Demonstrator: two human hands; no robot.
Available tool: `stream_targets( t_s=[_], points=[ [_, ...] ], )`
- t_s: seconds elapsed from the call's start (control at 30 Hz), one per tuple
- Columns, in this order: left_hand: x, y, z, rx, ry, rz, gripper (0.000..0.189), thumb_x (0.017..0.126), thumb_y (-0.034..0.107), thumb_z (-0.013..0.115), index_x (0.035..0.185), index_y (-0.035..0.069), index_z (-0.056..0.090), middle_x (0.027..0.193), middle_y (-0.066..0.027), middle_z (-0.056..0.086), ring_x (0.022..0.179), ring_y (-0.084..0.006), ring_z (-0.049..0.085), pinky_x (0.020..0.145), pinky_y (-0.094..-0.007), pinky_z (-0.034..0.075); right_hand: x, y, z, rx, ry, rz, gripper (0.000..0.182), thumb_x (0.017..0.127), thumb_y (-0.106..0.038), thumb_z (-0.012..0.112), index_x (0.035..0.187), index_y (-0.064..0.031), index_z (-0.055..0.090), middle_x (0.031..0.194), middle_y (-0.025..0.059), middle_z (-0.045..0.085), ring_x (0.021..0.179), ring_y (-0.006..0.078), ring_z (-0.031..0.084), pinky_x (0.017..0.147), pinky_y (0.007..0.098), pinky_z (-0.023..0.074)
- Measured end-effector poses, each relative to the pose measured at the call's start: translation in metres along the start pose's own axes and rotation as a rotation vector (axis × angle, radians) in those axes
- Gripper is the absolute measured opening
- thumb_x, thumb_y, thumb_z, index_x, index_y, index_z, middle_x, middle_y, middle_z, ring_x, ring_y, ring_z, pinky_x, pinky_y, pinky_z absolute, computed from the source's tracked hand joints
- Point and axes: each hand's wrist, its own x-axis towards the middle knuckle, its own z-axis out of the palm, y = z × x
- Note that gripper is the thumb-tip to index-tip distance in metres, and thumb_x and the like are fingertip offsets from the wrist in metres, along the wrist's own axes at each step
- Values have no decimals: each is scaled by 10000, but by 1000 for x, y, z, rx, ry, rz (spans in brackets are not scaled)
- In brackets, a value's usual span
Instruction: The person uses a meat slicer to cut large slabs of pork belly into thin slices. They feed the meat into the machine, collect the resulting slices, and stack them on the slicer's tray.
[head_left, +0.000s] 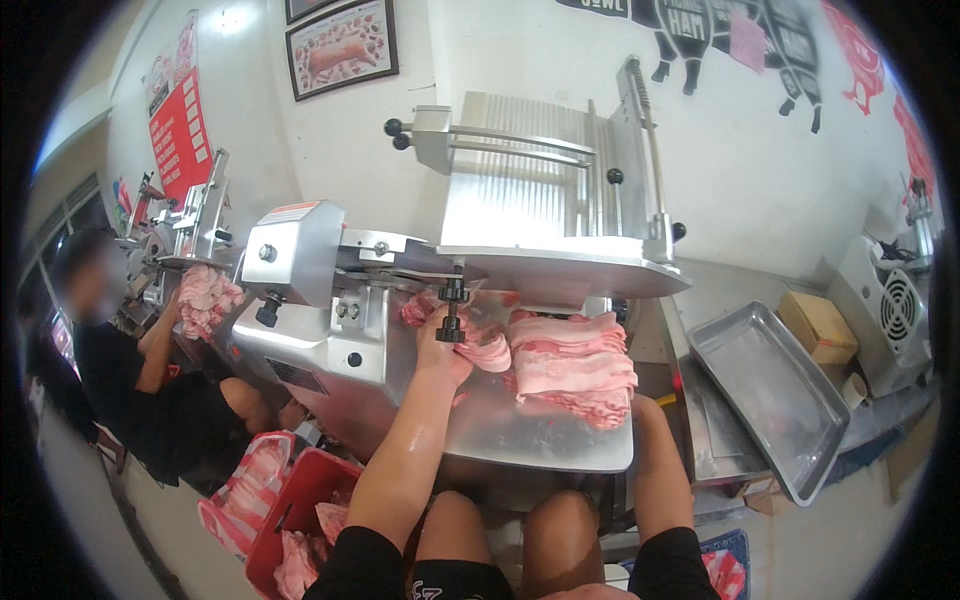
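Observation:
At the meat slicer (367, 337), my left hand (442, 349) reaches under the black knobs and touches a folded bunch of sliced meat (486, 349); the knobs hide part of the fingers, so its grip cannot be told. A stack of pale pink, fatty meat slices (574, 364) lies on the slicer's steel tray (540, 450), just right of that bunch. My right forearm runs up along the tray's right edge, and the right hand is hidden beside or beneath it. Above stands the slicer's ribbed metal carriage (525, 180).
An empty metal pan (772, 397) leans on the right counter, beside a cardboard box (817, 327) and a machine with a fan grille (892, 307). Lower left are a red crate (300, 480) with meat and a striped bag (247, 487). A co-worker sits left, holding sliced meat (208, 300).

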Motion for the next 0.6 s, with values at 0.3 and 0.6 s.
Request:
stream_targets(
  t_s=[0.3,0.6],
  points=[
    [12,-3,-12,108,-34,9,171,962,193,568,811,115,574,624,13,491,512,-111,463,478,-265,396,-8,6,-2,5,-2,9,361,926,-236,651,1144,51,663,1009,194,709,879,278,689,779,387,554],
    [36,-7,-38,173,35,95,149,941,149,558,798,114,575,624,-9,509,530,-145,492,501,-281,415,-21,7,-1,8,-8,-5,352,935,-224,643,1148,56,658,1002,194,707,868,274,687,769,382,556]
  ],
)
